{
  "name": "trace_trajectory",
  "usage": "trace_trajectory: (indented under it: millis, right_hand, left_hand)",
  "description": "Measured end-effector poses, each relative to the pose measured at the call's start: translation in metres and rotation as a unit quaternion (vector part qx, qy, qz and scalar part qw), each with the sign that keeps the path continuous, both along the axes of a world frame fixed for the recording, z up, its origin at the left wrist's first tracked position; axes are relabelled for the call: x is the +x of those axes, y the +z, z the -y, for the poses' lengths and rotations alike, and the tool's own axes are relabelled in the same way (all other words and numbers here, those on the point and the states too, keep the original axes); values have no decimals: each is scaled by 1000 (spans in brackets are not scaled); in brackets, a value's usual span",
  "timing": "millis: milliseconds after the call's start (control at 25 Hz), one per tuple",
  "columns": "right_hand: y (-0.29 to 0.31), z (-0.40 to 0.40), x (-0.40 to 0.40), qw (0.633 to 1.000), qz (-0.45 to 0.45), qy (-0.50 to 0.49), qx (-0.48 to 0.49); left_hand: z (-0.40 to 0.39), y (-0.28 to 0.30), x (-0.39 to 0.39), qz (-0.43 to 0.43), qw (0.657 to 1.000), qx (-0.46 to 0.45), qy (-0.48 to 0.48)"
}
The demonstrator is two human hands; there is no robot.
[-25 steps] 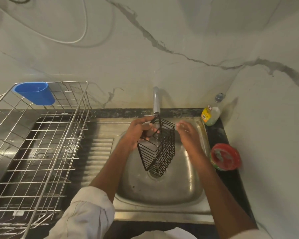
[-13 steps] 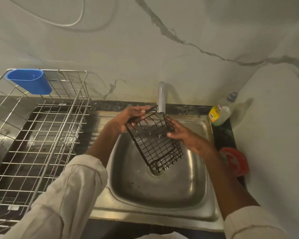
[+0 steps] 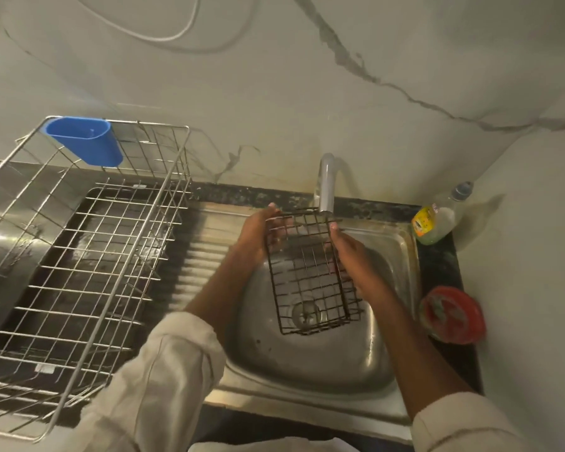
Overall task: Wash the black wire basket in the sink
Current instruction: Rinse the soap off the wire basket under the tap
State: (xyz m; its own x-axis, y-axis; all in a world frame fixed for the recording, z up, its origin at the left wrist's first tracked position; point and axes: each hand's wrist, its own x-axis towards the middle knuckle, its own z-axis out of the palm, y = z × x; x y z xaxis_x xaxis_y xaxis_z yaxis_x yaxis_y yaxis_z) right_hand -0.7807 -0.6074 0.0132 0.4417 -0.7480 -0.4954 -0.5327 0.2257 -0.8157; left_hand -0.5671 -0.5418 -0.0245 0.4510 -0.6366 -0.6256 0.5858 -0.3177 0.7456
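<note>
The black wire basket [image 3: 312, 272] was held over the bowl of the steel sink [image 3: 307, 363], tilted, its upper end just under the spout of the tap [image 3: 326, 184] and its lower end above the drain [image 3: 305, 314]. The left hand [image 3: 258, 238] gripped the basket's upper left corner, fingers curled over the top wire. The right hand [image 3: 356, 259] lay along the basket's right side, thumb at the top rim and fingers closed against the wire wall. Whether water ran from the tap could not be told. Both forearms were bare, with pale sleeves [image 3: 163, 380] pushed up. To the left of the bowl, on the ribbed drainboard, stood a large silver wire dish rack [image 3: 79, 256], with a blue plastic cup [image 3: 85, 145] hung on its back edge. On the dark counter right of the sink stood a bottle with a yellow label [image 3: 436, 218] against the wall, and nearer the camera a red round container [image 3: 450, 313], blurred.
</note>
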Motion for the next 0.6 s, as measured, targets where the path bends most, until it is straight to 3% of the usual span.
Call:
trace_trajectory:
  millis: [160, 240, 440, 600]
  right_hand:
    - [-15, -3, -17, 990, 5, -135, 44]
    - [-14, -5, -28, 991, -20, -131, 33]
    - [-1, -14, -32, 996, -51, -57, -33]
    - [9, -21, -22, 996, -45, -71, -9]
  left_hand:
    - [-8, 0, -59, 116, 990, 24, -71]
    - [-13, 6, -75, 150, 979, 40, -135]
    - [-31, 34, -74, 107, 983, 100, -115]
    - [-39, 46, -65, 113, 983, 120, -85]
